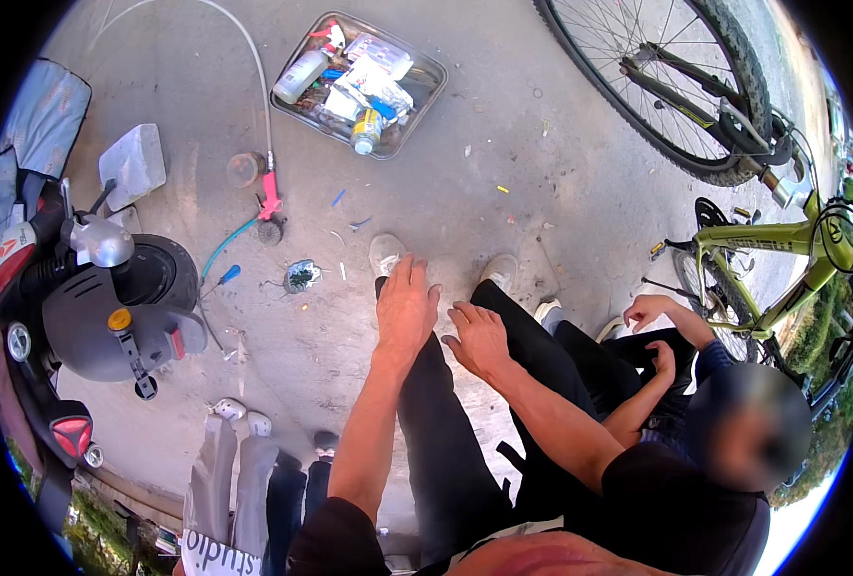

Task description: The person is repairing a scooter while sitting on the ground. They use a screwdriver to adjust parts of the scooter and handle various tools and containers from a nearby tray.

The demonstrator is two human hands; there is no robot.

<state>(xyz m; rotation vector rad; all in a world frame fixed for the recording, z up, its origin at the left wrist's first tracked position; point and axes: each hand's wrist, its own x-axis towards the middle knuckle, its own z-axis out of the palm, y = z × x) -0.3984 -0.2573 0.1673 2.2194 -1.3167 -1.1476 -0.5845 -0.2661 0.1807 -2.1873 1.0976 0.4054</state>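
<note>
My left hand (405,312) is held over my left knee, back up, with nothing in it and its fingers stretched out. Close beside it, my right hand (480,338) is over the right knee, its fingers loosely extended and apart from the left hand. Both palms are hidden. Beyond my shoes, a metal tray (434,82) on the ground holds a spray bottle (301,77) with a red and white head, a small bottle (367,130) with a yellow label, and white packaging (369,84).
A green bicycle (767,238) stands at right, near a seated co-worker's hands (649,309). A scooter (100,322) stands at left, near a stone block (133,165). A pink air gun (271,197) with its hose and a blue-handled tool (229,275) lie on the ground. Other people's legs (213,470) show lower left.
</note>
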